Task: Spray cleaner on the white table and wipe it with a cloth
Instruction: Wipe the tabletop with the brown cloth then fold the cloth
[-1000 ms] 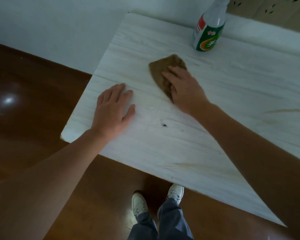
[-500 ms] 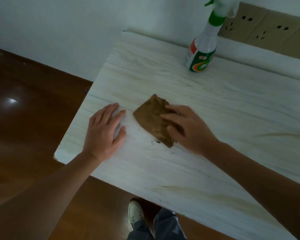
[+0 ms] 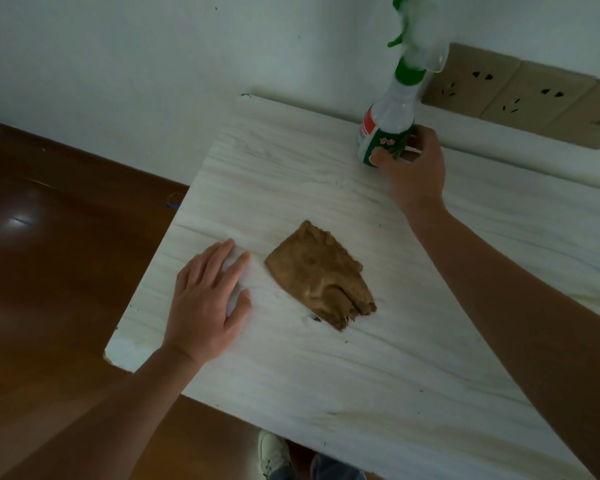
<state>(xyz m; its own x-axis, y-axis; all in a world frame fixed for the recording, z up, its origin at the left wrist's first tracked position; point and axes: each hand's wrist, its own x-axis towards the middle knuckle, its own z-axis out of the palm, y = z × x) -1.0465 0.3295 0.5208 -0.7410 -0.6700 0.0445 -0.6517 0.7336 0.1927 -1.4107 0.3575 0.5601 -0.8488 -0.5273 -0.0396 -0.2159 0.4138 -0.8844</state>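
A brown cloth (image 3: 321,275) lies flat and loose on the white wood-grain table (image 3: 378,368), with no hand on it. My left hand (image 3: 207,303) rests flat on the table just left of the cloth, fingers straight. At the table's far edge stands a spray bottle (image 3: 388,124) with a green trigger head and a green and red label. My right hand (image 3: 413,168) grips the bottle's lower body, thumb in front and fingers curled round the far side. The bottle stands upright on the table.
The table's far edge runs along a white wall with a row of tan wall sockets (image 3: 520,98). A dark brown wooden floor (image 3: 49,254) lies to the left and below. My white shoe (image 3: 272,455) shows under the table's near edge.
My right hand let go of the cloth and reached to the far edge, taking hold of the spray bottle. The cloth stays where it was left. My left hand has kept its place.
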